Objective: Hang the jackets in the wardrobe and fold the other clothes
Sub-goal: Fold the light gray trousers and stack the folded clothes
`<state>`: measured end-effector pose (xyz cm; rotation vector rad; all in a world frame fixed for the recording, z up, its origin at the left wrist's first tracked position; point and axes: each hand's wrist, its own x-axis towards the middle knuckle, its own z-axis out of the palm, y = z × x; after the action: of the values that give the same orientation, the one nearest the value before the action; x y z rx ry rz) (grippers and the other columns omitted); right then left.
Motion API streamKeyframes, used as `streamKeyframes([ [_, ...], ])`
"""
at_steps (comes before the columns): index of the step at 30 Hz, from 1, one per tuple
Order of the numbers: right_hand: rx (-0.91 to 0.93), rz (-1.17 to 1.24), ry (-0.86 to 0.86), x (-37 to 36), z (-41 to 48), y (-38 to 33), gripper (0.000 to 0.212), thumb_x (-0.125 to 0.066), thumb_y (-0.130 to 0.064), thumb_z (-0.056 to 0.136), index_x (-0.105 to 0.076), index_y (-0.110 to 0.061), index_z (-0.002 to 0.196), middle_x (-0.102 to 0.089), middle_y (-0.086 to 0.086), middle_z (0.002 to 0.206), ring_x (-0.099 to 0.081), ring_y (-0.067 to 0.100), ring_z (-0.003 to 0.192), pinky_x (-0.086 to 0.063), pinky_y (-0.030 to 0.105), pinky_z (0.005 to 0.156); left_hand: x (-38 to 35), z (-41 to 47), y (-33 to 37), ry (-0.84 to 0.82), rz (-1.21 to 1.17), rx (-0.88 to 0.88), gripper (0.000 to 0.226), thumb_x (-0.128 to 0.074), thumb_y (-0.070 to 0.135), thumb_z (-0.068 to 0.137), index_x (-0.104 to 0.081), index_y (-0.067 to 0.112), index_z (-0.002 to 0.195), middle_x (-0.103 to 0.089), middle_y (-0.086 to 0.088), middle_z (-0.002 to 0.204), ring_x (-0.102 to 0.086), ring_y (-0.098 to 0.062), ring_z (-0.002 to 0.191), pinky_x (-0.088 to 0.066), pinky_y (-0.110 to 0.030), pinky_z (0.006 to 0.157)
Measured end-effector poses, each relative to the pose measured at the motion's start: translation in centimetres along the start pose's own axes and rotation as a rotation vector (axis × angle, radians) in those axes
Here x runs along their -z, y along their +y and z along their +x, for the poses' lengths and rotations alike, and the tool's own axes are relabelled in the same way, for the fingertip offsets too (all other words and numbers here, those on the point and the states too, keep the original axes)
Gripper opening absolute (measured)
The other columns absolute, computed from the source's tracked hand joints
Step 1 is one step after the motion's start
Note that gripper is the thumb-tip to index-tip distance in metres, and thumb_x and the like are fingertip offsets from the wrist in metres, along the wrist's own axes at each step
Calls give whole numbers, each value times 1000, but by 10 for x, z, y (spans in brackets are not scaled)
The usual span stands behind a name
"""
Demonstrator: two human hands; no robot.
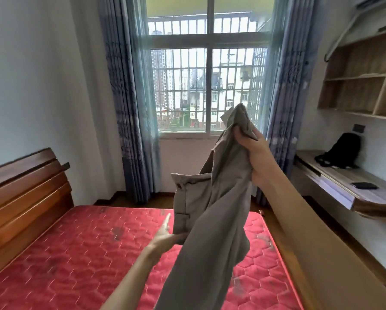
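A grey-beige garment (212, 211), apparently trousers with a waistband and belt loops, hangs in the air over the red mattress (80, 249). My right hand (253, 153) is raised and grips the cloth near one end, bunched in its fingers. Lower down, my left hand (165, 236) reaches under the waistband part with its fingers stretched out, touching the fabric. The left fingertips are hidden behind the cloth. The garment's lower end runs out of view at the bottom.
A wooden headboard (24, 189) stands at the left. Behind the bed is a barred window (206, 86) with blue curtains. At the right, a desk (348, 184) carries a black bag (341, 153) and a phone (364, 185), under wooden wall shelves (364, 81).
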<state>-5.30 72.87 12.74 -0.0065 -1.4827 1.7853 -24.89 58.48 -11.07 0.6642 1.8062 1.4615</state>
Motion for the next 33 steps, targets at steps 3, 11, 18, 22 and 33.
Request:
streamKeyframes([
  [3,27,40,-3,10,-6,-26,27,-73,-14,80,-61,-12,103,-72,-1,76,-70,13,69,-58,26,65,-48,1,-7,-188,-175,98,72,-83,21,65,-59,9,132,-71,-7,99,-61,-18,78,-47,-27,63],
  [11,28,-465,293,86,-10,-69,73,-91,-33,62,-62,-18,127,-74,0,110,-71,17,100,-56,33,89,-52,4,65,35,-629,-56,45,-83,4,74,-67,-8,115,-73,-23,112,-73,-33,96,-62,-40,81],
  [18,-519,-904,355,145,-23,-73,66,-96,-38,42,-77,-4,94,-78,9,91,-75,24,87,-59,44,89,30,-25,161,168,-283,-244,26,-79,-7,73,-73,-1,97,-75,-15,99,-74,-19,69,-63,-30,67],
  [22,-495,-796,346,151,-16,-61,76,-100,-38,30,-78,-10,97,-78,4,94,-75,21,91,-59,38,88,48,-46,194,147,-62,-283,33,-86,3,71,-75,3,102,-79,-10,98,-76,-19,83,-61,-30,76],
  [33,-115,-1216,485,95,14,-36,36,-85,-43,61,-71,-12,75,-70,4,80,-67,23,82,-54,34,70,24,-73,261,457,247,-472,37,-91,22,69,-71,8,96,-71,-4,92,-68,-16,83,-57,-28,70],
])
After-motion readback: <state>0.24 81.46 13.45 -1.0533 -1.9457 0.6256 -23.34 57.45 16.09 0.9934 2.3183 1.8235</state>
